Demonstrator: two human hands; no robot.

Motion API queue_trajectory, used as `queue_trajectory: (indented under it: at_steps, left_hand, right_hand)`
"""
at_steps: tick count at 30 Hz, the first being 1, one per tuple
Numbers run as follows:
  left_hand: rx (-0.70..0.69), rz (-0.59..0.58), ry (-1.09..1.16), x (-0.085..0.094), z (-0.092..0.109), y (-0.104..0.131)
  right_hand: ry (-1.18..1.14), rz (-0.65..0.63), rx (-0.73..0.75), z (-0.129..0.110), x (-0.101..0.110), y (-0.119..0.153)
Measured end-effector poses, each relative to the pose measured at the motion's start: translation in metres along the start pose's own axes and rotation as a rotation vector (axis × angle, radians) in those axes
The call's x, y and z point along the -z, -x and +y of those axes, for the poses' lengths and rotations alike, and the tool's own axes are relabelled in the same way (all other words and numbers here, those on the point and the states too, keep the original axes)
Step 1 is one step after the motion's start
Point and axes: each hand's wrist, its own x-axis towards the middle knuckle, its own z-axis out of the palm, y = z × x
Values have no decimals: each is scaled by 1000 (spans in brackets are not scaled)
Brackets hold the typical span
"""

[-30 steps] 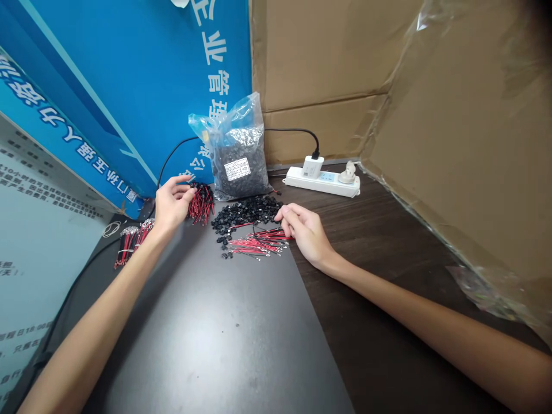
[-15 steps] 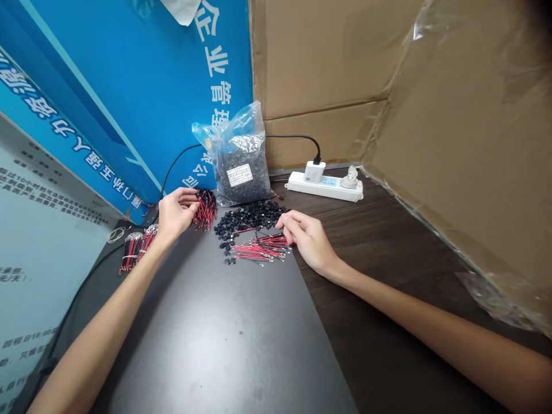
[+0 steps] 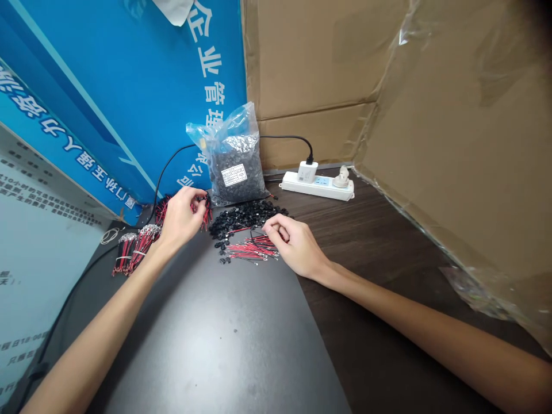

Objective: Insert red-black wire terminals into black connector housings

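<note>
My left hand (image 3: 183,217) is over a heap of red and black wires with black ends (image 3: 207,214). Its fingers are bent, with a gap between thumb and fingertips, and nothing shows in its grasp. Closer to the table's right part, my right hand (image 3: 297,244) has thumb and forefinger pressed together; whatever is between them is too small to make out. Below its fingertips lies a spread of loose red and black wires (image 3: 245,250) with bare metal tips. Just behind is a pile of small black plastic connector housings (image 3: 237,217).
A clear bag of black parts (image 3: 239,178) with a white label stands against the blue panel (image 3: 172,86). Banded wire bundles (image 3: 135,250) lie at the left. A white power strip (image 3: 317,187) with a plugged-in charger sits by the cardboard wall (image 3: 314,69).
My right hand has shifted left over the loose wires. My left hand has moved slightly right, its thumb and fingers further apart, uncovering wires behind it. The view has shifted a little.
</note>
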Motion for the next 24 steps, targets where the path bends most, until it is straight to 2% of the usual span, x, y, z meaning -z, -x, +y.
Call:
queue_trajectory:
  at_steps: [5,8,17,24]
  left_hand:
    - [-66,-395,6,-3,22,9]
    - [-72,-491,20,-7,27,14]
    - [-105,-514,33,-22,19,22]
    - [-112,-444,98,-15,26,17]
  right_hand:
    - [161,39,77,6,-3,2]
    - [194,40,80,9,-4,2]
    - [153,19,79,9,-3,3]
    - [321,-2,112,10,-6,4]
